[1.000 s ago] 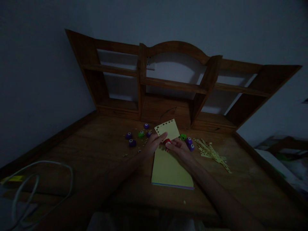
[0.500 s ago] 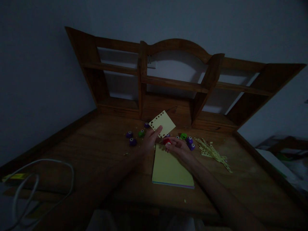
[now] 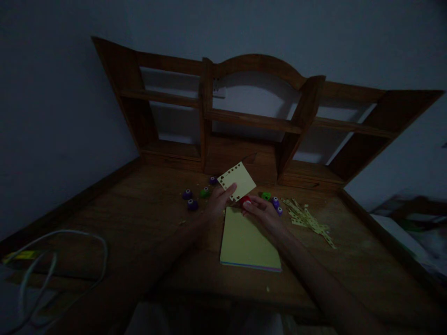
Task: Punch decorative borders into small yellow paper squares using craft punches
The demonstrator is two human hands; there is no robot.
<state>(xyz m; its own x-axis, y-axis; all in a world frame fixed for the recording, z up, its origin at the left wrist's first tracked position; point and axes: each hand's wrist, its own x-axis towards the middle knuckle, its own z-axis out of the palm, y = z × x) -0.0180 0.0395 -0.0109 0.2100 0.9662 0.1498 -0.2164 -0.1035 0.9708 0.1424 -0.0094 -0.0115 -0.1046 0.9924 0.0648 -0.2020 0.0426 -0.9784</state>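
My left hand (image 3: 220, 197) pinches a pale yellow paper card (image 3: 242, 179) between thumb and fingers; small shapes are punched along its left and lower edges. In my right hand (image 3: 260, 208) is a small red craft punch (image 3: 245, 201), held at the card's lower edge. Whether the paper sits inside the punch's slot I cannot tell. Below both hands lies a stack of yellow paper (image 3: 247, 242), with other colours showing at its front edge.
Purple punches (image 3: 192, 204) and a green punch (image 3: 204, 191) stand left of my hands. Another green punch (image 3: 266, 196) and purple ones (image 3: 275, 202) are on the right, beside punched paper strips (image 3: 309, 218). A wooden shelf (image 3: 253, 123) rises behind. A white cable (image 3: 101, 239) loops at left.
My right hand has brought the red punch slightly up and right, close against the card's lower edge. The card has shifted slightly right in my left hand.
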